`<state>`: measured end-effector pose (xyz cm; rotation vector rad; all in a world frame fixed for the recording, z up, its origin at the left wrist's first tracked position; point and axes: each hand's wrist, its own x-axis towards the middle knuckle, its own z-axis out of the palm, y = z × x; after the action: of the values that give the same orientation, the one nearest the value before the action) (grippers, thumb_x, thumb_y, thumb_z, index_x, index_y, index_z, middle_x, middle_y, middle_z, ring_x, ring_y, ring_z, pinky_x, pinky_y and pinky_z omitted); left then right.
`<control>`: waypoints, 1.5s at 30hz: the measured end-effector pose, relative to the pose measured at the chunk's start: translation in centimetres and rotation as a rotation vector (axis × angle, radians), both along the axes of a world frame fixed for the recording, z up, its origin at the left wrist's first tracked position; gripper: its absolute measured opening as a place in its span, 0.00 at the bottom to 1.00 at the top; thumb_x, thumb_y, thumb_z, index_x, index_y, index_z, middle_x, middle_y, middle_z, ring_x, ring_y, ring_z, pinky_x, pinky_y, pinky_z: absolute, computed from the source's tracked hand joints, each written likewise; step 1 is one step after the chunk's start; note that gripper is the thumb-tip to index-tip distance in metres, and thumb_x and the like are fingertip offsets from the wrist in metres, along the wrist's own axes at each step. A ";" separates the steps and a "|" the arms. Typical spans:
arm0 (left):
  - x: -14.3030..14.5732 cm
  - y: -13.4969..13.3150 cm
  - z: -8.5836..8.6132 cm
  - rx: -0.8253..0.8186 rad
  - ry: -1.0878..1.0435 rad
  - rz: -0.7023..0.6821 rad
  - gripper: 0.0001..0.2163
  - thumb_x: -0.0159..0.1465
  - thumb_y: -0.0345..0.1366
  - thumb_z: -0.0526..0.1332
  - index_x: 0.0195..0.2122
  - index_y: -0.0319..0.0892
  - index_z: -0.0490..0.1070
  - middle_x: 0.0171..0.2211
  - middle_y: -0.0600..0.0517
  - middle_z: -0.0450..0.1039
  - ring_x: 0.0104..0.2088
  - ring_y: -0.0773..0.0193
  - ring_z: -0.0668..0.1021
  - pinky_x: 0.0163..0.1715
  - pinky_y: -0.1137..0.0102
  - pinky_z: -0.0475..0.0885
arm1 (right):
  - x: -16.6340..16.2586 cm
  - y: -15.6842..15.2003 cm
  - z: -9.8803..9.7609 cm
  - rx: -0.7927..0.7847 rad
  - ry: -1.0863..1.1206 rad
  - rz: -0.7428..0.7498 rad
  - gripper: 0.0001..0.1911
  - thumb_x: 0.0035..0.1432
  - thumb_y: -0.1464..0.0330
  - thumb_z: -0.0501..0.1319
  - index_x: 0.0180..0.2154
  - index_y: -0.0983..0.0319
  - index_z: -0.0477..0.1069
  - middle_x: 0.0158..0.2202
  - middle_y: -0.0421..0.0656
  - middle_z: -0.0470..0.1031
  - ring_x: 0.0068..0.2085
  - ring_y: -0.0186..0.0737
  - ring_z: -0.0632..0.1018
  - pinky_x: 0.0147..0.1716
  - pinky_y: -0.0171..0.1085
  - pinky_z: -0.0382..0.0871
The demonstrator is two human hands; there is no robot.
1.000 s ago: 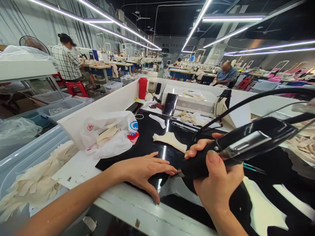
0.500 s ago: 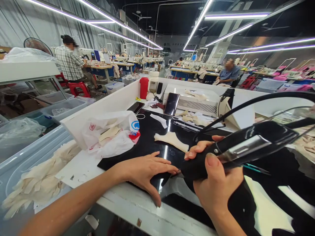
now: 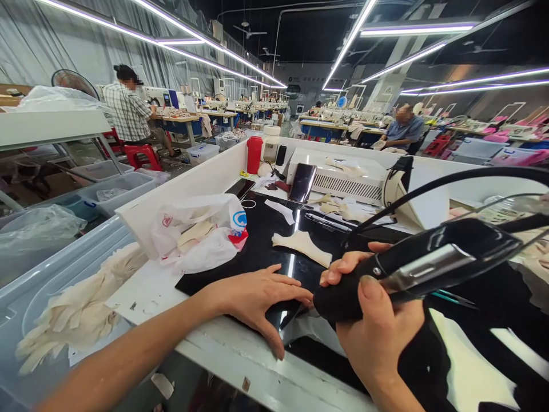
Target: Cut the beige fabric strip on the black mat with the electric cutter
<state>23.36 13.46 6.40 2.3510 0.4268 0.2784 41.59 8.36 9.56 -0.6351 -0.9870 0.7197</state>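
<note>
My left hand (image 3: 253, 300) lies flat with fingers spread on the glossy black work surface (image 3: 266, 252), fingertips near the tip of a black hand-held power tool (image 3: 412, 266). My right hand (image 3: 377, 320) is wrapped round that tool's handle, thumb on top; the tool's cable arcs up to the right. The tool's nose points down-left at the surface just beside my left fingertips. A cream cut fabric piece (image 3: 302, 246) lies on the black surface a little beyond both hands.
A white plastic bag (image 3: 197, 232) with cream pieces sits left. A clear bin (image 3: 51, 274) at left holds several cream pieces. A red cup (image 3: 254, 154), phones and a white box (image 3: 343, 177) stand at the back. People sit at distant tables.
The view has drifted slightly so everything sits a bit further right and lower. Both hands and the tool keep the same pose.
</note>
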 end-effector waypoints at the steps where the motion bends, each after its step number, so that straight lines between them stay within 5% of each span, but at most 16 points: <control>1: 0.0 0.0 0.0 0.008 -0.001 0.003 0.43 0.56 0.47 0.77 0.70 0.52 0.59 0.67 0.45 0.67 0.70 0.48 0.65 0.72 0.40 0.36 | -0.1 0.0 0.0 -0.008 0.000 -0.001 0.20 0.57 0.63 0.72 0.48 0.57 0.69 0.30 0.37 0.74 0.28 0.37 0.75 0.28 0.39 0.74; 38: 0.0 0.0 -0.7 0.036 0.009 0.033 0.43 0.56 0.46 0.77 0.70 0.49 0.59 0.68 0.44 0.65 0.71 0.46 0.63 0.72 0.42 0.36 | -1.8 -1.5 0.5 -0.019 0.011 0.111 0.19 0.57 0.61 0.71 0.48 0.55 0.71 0.30 0.37 0.72 0.28 0.36 0.73 0.28 0.39 0.75; 41: -0.2 -0.2 -0.5 0.058 -0.066 0.041 0.34 0.56 0.45 0.77 0.62 0.47 0.67 0.67 0.43 0.66 0.69 0.47 0.67 0.73 0.43 0.42 | -1.0 -1.2 1.3 -0.006 0.032 0.049 0.20 0.54 0.61 0.72 0.47 0.56 0.71 0.29 0.36 0.73 0.27 0.36 0.73 0.26 0.38 0.73; 45: -0.5 -0.2 -0.1 0.132 -0.133 0.056 0.21 0.57 0.42 0.77 0.48 0.44 0.74 0.65 0.41 0.66 0.65 0.48 0.70 0.67 0.54 0.63 | 0.8 -0.8 2.1 -0.015 0.054 -0.021 0.20 0.51 0.62 0.73 0.45 0.56 0.71 0.28 0.35 0.74 0.26 0.37 0.73 0.25 0.38 0.72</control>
<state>22.85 13.21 6.30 2.4336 0.4215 0.5004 42.35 7.55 11.63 -0.6350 -0.9244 0.7229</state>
